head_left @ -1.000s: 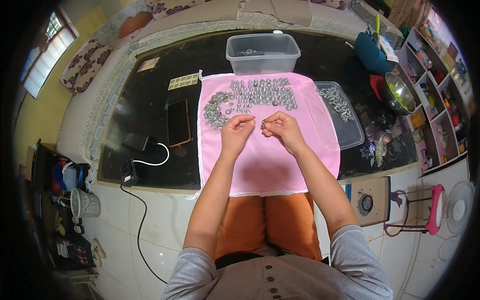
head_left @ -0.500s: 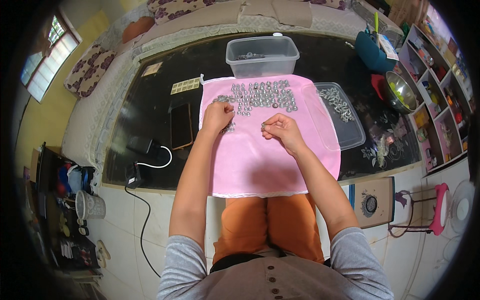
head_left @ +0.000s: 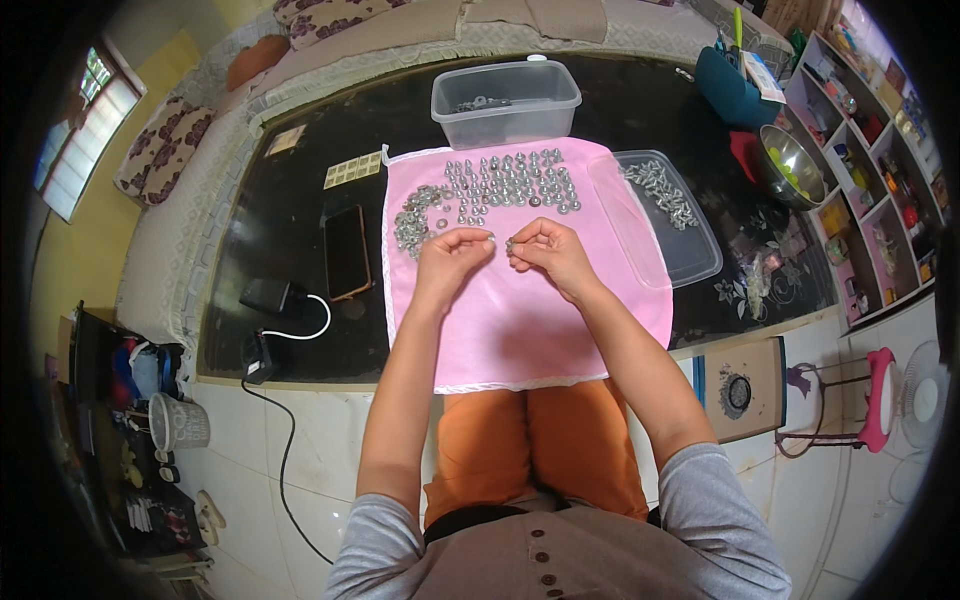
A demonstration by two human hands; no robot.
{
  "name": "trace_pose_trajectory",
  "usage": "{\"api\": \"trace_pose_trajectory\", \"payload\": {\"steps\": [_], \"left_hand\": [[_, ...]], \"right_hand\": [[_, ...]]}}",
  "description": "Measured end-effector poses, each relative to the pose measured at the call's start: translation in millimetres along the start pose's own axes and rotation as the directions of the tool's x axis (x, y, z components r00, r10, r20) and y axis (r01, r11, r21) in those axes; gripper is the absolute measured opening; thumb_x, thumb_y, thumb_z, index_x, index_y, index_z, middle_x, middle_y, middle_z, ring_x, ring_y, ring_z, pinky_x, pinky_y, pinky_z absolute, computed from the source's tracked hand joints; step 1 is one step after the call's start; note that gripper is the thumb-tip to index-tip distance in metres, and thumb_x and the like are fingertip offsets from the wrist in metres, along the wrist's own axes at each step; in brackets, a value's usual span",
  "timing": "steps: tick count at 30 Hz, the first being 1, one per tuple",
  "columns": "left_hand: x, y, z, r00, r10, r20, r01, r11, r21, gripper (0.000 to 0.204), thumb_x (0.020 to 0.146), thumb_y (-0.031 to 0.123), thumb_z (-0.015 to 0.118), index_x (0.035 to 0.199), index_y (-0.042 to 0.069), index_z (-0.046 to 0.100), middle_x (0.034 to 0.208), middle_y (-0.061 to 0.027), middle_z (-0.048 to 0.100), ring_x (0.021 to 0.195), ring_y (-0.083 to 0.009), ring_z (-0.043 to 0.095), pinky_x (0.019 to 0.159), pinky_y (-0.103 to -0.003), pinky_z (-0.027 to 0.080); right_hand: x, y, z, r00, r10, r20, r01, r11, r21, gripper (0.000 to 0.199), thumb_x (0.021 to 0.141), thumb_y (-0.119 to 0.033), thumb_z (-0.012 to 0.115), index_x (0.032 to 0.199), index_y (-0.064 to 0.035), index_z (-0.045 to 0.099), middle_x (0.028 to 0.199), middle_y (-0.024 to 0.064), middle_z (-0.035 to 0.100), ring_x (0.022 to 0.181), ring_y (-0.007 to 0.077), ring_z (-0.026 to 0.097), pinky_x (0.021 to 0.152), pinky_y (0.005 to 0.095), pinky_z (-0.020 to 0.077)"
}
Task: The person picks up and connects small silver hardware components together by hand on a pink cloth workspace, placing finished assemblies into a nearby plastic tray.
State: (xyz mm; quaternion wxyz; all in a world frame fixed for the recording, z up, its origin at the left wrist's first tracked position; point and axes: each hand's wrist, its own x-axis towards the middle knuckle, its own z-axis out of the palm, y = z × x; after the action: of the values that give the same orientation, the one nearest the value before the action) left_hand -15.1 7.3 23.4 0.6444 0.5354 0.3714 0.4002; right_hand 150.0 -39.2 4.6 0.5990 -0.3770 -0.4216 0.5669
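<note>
- I see my left hand (head_left: 448, 262) and right hand (head_left: 545, 250) raised just above the pink cloth (head_left: 530, 320), fingertips pinched narrow and nearly meeting.
- Each hand pinches a small metal piece: the left a nut-like bit (head_left: 489, 239), the right a bolt-like bit (head_left: 510, 245). They are too small to name with certainty.
- I judge the step in hand to be joining the two pieces, with the ends lined up but apart.
- The next move calls for a steady right pinch and a fine turn from the left fingers, keeping the pieces square to each other.
- Beyond my hands, loose metal parts (head_left: 415, 222) are heaped at the cloth's left, and neat rows of parts (head_left: 510, 185) stand across its far end.
- To the right lies a clear lid (head_left: 690, 250) holding more parts.
- Farthest, a clear tub (head_left: 505, 102) sits on the dark table (head_left: 290, 200), a phone (head_left: 346, 251) to the left.
</note>
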Motion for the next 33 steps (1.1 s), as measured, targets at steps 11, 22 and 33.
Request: {"api": "trace_pose_trajectory", "payload": {"steps": [11,22,33], "left_hand": [[-3,-17,11,1.000,0.010,-0.026,-0.013,0.992,-0.124,0.017,0.073,0.002,0.060,0.089,-0.003,0.059,0.077,-0.0056,0.060,0.068,-0.0074,0.055,0.063,-0.017,0.045],[-2,-22,9,0.998,0.041,0.048,-0.035,0.993,-0.114,0.018,0.074,0.002,0.059,0.090,-0.004,0.059,0.080,-0.0075,0.060,0.070,-0.0088,0.056,0.065,-0.017,0.046],[-3,-20,8,0.996,0.049,0.075,-0.039,0.992,-0.121,0.018,0.073,-0.001,0.059,0.091,-0.005,0.058,0.083,-0.0094,0.060,0.073,-0.0108,0.057,0.068,-0.019,0.047]], "right_hand": [[-1,1,0,1.000,-0.003,-0.017,0.003,1.000,-0.002,0.007,0.073,0.001,0.057,0.078,0.0011,0.051,0.070,0.0077,0.055,0.061,0.0107,0.054,0.055,0.0204,0.0458],[-1,2,2,1.000,0.011,0.000,-0.011,0.998,-0.057,0.007,0.073,0.001,0.058,0.076,0.0000,0.051,0.068,0.0055,0.055,0.060,0.0093,0.054,0.054,0.0201,0.0457],[-1,3,1,1.000,0.013,-0.004,-0.013,0.997,-0.077,0.008,0.073,0.001,0.058,0.077,0.0001,0.052,0.069,0.0050,0.055,0.060,0.0093,0.054,0.054,0.0198,0.0455]]}}
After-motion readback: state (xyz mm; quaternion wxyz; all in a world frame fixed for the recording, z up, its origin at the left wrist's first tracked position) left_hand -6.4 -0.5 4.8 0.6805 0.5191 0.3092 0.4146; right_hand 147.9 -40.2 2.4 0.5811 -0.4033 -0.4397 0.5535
